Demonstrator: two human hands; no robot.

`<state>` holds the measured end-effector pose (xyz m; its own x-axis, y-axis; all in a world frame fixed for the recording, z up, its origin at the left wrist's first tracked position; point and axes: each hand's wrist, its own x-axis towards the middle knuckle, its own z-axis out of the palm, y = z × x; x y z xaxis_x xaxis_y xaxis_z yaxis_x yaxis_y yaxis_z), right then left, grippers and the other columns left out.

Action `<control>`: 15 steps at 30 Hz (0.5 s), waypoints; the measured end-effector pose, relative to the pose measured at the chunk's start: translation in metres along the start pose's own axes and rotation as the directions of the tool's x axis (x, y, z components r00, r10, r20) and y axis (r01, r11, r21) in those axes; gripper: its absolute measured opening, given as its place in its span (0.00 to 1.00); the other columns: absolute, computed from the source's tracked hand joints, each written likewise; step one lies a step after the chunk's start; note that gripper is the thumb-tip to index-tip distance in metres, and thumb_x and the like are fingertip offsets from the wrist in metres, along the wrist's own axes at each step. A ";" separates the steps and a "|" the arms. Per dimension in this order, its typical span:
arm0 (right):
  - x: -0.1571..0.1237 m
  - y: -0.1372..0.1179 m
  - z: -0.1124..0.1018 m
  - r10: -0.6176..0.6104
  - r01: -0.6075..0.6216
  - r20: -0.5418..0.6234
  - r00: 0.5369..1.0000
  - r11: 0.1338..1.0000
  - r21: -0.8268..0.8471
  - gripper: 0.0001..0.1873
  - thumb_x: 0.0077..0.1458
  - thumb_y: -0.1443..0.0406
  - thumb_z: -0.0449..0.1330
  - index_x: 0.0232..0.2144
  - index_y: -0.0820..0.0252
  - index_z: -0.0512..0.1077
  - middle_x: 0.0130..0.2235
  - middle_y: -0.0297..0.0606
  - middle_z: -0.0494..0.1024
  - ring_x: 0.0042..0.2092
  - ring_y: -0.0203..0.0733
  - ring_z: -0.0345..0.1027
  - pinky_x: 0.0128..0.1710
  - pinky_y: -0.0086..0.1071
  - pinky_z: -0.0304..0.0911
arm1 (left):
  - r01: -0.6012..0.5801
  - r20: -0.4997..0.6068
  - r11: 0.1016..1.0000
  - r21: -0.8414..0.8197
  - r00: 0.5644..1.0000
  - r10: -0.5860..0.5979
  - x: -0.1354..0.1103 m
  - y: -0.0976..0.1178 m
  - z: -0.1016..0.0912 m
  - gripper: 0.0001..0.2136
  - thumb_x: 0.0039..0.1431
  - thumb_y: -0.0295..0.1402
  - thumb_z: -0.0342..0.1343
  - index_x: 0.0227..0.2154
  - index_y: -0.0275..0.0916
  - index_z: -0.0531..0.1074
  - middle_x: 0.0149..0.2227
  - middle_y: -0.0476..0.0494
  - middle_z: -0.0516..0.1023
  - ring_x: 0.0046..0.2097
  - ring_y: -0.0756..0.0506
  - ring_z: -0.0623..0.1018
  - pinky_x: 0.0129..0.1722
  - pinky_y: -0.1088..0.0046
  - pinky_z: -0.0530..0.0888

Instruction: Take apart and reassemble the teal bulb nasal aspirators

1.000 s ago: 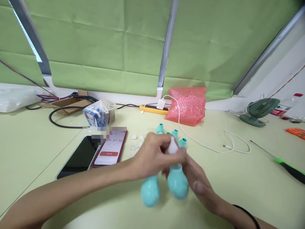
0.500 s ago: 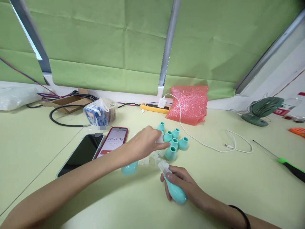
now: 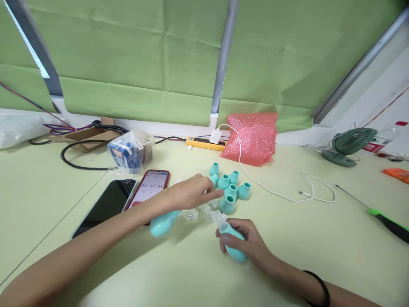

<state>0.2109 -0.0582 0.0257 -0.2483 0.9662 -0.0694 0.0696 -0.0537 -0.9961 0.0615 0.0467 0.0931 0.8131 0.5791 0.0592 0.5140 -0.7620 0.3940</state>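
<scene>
Over the group of small teal nozzle caps, my left hand has its fingers at a tilted teal cap; the fingers partly cover it. My left thumb points right, towards the standing caps. My right hand is wrapped round a teal squeeze bulb, whose neck points up and left. A clear plastic fitting shows at the bulb's mouth. Another teal bulb lies partly under my left forearm. Several clear plastic fittings lie between my hands.
Left stand a dark phone and a red-cased phone showing a timer. A bagged blue pack, power strip and pink bubble-wrap parcel line the back. Right are a white cable, green fan and screwdriver.
My left fingers now show a teal cap where something whitish was seen. The bulb in my right hand has shifted up slightly, with less of the clear fitting visible. The view has shifted a little.
</scene>
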 end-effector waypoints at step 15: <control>-0.012 -0.008 -0.010 -0.116 0.115 0.018 0.993 0.992 0.045 0.14 0.48 0.56 0.53 0.27 0.62 0.65 0.23 0.32 0.61 0.25 0.34 0.53 0.24 0.27 0.53 | -0.259 0.079 0.966 0.008 0.963 0.257 -0.035 0.030 -0.006 0.10 0.59 0.37 0.42 0.40 0.42 0.64 0.22 0.52 0.68 0.27 0.51 0.70 0.22 0.82 0.61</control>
<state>0.2227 -0.0664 0.0353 -0.2723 0.9611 0.0459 -0.0033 0.0467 -0.9989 0.0470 0.0052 0.1085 0.9369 0.3389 0.0862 0.2884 -0.8883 0.3575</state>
